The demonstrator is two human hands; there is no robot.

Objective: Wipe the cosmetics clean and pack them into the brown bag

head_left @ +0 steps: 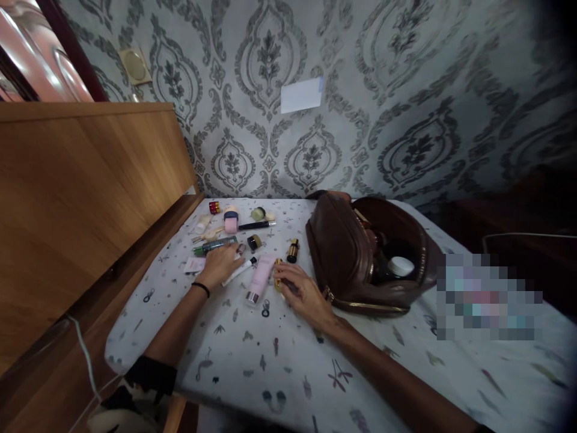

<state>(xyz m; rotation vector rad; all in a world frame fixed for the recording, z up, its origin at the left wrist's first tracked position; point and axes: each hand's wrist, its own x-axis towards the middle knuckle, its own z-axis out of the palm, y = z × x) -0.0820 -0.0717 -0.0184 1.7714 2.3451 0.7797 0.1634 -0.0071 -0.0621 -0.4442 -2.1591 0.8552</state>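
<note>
My left hand (220, 264), a black band at its wrist, is closed among the cosmetics. Its fingers hide whatever is in them. A white tube with a black cap (241, 269) lies partly under that hand, and a green bottle (219, 245) lies just beyond it. My right hand (306, 294) has its fingers curled around a small yellow-gold item (278, 278), mostly covered. Between the hands a pink squeeze tube (261, 279) lies with its silver cap towards me. A small black-and-gold bottle (293, 251) is beyond my right fingers.
An open brown leather bag (338, 252) stands at right, with a white-lidded jar (400, 266) inside. At the back are a black pen-like stick (256, 225), a pink-and-navy container (231, 221), a red-and-gold jar (214, 207) and a dark-lidded jar (254, 242). A wooden panel (90, 168) rises at left.
</note>
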